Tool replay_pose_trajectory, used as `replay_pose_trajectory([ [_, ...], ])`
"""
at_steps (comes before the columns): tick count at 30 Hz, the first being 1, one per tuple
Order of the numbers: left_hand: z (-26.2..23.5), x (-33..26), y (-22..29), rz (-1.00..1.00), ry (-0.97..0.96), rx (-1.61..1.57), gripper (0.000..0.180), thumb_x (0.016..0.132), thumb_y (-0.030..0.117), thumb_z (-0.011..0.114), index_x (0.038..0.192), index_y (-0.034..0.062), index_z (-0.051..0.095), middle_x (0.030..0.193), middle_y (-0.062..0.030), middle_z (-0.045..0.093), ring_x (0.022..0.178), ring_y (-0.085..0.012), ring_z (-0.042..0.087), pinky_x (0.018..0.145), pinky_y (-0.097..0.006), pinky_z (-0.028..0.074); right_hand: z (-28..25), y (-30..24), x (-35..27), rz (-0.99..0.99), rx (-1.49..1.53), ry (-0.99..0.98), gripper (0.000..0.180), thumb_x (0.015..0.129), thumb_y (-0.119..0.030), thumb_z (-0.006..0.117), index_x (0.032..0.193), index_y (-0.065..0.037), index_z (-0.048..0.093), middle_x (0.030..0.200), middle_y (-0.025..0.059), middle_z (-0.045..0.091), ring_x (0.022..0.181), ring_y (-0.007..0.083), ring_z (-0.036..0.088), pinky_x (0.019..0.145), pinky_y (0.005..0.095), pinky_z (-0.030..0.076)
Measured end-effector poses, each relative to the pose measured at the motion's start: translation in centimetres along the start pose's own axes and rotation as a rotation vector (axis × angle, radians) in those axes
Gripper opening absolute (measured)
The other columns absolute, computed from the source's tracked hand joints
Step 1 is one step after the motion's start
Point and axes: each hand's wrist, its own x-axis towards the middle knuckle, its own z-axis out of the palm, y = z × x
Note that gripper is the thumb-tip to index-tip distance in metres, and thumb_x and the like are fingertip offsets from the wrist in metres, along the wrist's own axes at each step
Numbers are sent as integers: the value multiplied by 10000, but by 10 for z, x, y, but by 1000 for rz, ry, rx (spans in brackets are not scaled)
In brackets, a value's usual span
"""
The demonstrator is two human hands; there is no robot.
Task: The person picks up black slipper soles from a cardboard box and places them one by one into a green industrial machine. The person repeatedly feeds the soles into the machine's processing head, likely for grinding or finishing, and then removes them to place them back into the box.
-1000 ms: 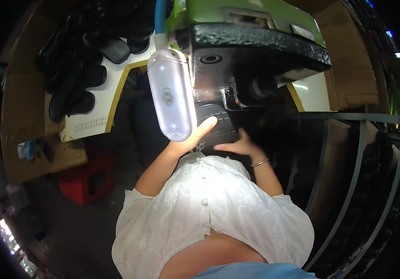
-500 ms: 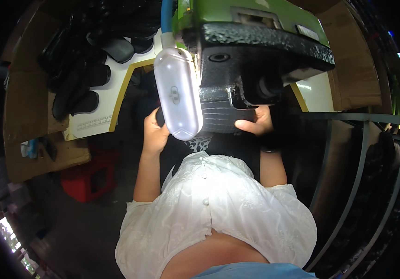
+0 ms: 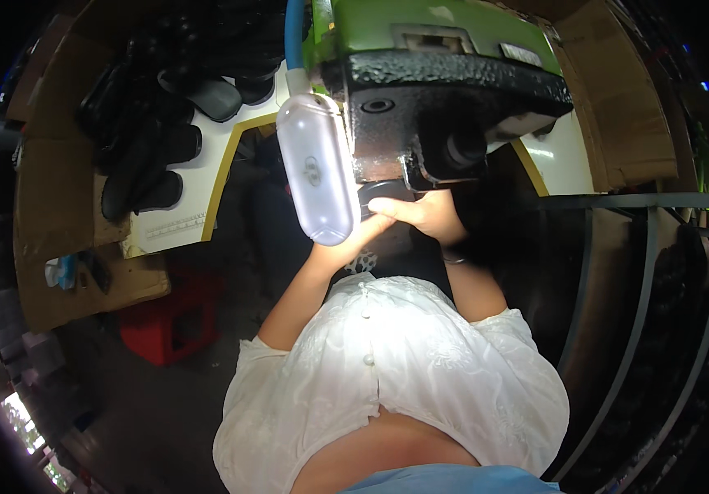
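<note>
Both hands meet just under the black head of the machine [image 3: 453, 90], a heavy cast body with a green housing [image 3: 429, 33] above it. The right hand [image 3: 424, 216] lies flat, fingers extended and pointing to the person's left, pressing on a dark piece [image 3: 383, 198] directly below the machine's round fitting [image 3: 461, 148]. The piece is nearly black against black, so its shape cannot be told. The flat hand reads as holding it down and steady where the machine works.

The left hand [image 3: 346, 247] is mostly hidden behind a translucent oblong lamp [image 3: 317, 177] that hangs just above and in front of it; whether its fingers are curled or open cannot be told. It sits touching or just beside the right fingertips, probably supporting the same piece from the near side. The lamp is placed to light exactly this spot.

Well to the left of the hands, black shoe soles [image 3: 157, 156] lie heaped on a white tabletop [image 3: 206, 189]; lower left stands a red stool [image 3: 169, 325].

Against half a second ago: the hands were then spread apart, one at each side of the dark piece. Now they have closed together at the centre.
</note>
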Motion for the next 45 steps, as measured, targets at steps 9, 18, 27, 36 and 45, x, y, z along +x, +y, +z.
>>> replay_pose_trajectory([
  [9,29,-6,-23,-130,189,-673,250,819,38,650,1018,26,501,948,-59,585,854,-119,569,777,-259,473,-95,25,-51,545,-205,-336,218,674,-124,777,793,17,662,732,-9,622,702,67,547,674,219,460],
  [18,0,-16,-22,-37,269,-261,275,806,65,627,1046,-3,512,930,-77,610,829,-137,592,792,-290,483,-80,-5,-29,29,332,225,267,697,-5,697,954,18,626,855,59,654,770,113,609,727,242,487],
  [27,-81,-29,-18,84,352,-299,350,763,28,700,1070,-29,543,980,-73,637,859,-122,617,790,-256,495,-3,-3,-14,-77,15,44,392,719,-29,733,1075,10,572,962,55,627,849,96,585,779,244,484],
  [36,-51,-36,-21,-311,-290,745,345,789,207,680,1020,-27,575,940,-173,610,800,-263,604,743,-331,477,0,-10,-1,-23,-447,-88,446,689,-139,773,1052,24,570,974,113,635,890,170,613,817,302,478],
  [45,-13,-20,191,566,-563,-498,58,799,51,599,763,9,585,676,-144,619,576,-256,613,523,-290,503,-91,-52,24,-559,-381,790,264,766,-55,710,1009,-24,612,945,37,639,843,104,596,769,243,478],
])
